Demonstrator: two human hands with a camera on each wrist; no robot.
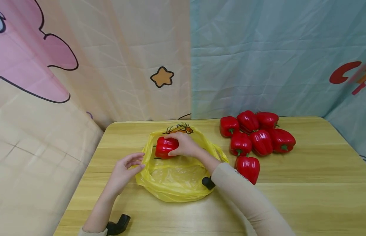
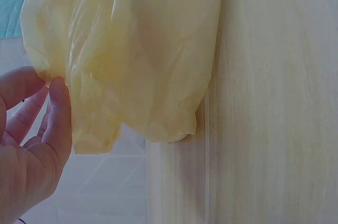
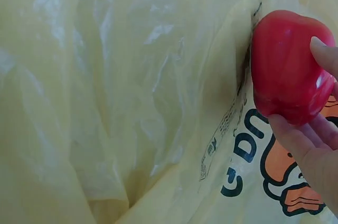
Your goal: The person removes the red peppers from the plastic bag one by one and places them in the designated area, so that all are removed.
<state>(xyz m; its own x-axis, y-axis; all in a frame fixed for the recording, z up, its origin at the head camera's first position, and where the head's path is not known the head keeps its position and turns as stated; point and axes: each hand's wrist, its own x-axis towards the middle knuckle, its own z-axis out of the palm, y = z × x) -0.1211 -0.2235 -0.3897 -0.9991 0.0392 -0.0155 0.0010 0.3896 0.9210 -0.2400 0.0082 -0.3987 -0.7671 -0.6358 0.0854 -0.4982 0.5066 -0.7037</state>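
A yellow plastic bag (image 1: pixel 177 191) lies with its mouth spread wide on the wooden table. My left hand (image 1: pixel 127 170) pinches the bag's left edge between thumb and fingertips, as the left wrist view shows at the bag's side (image 2: pixel 142 65). Inside the mouth, my right hand (image 1: pixel 184 144) grips a red bell pepper (image 1: pixel 164 147), its green stem pointing left. In the right wrist view the thumb lies on one side of that pepper (image 3: pixel 288 65) and the fingers on the other, over the bag's printed inside.
Several more red bell peppers (image 1: pixel 261 142) lie grouped at the back right of the table (image 1: pixel 313 190). One pepper (image 1: pixel 248 168) sits nearer, beside the bag and partly behind my right sleeve (image 1: pixel 245 193). A printed curtain (image 1: pixel 259 59) hangs behind the table.
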